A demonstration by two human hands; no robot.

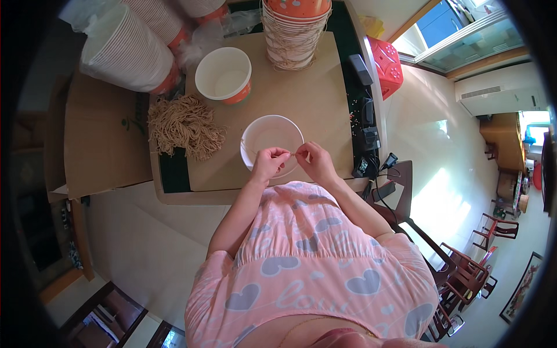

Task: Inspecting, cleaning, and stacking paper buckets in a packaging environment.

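Pinching a short length of thin tan string [293, 153] between both sets of fingertips, left hand [268, 164] and right hand [315, 162] nearly touching, thumbs and forefingers pressed together on the strand. Held just above the near rim of a white paper bowl [271, 139] resting on the cardboard-covered tabletop [316, 104].

Could slip free, judging by how fine the strand looks against the fingers; a loose pinch or a sideways tug would do it. Could also nudge the bowl, light and shallow as it seems, should a wrist drop onto its rim (whether the string is already attached to the bowl cannot be told).

Smooth, thin-walled and round, that bowl. Farther back, a deeper paper cup [223, 75], white inside with an orange band at the base. To the left, a tangled heap of tan strings [184, 124], fibrous and matted. Behind it, bagged stacks of nested white cups [130, 49], ribbed by their rims, under crinkled clear plastic. At the far edge, an upright stack of orange-printed cups with string handles [295, 32] looped down the sides. Matte, flat brown cardboard underneath.
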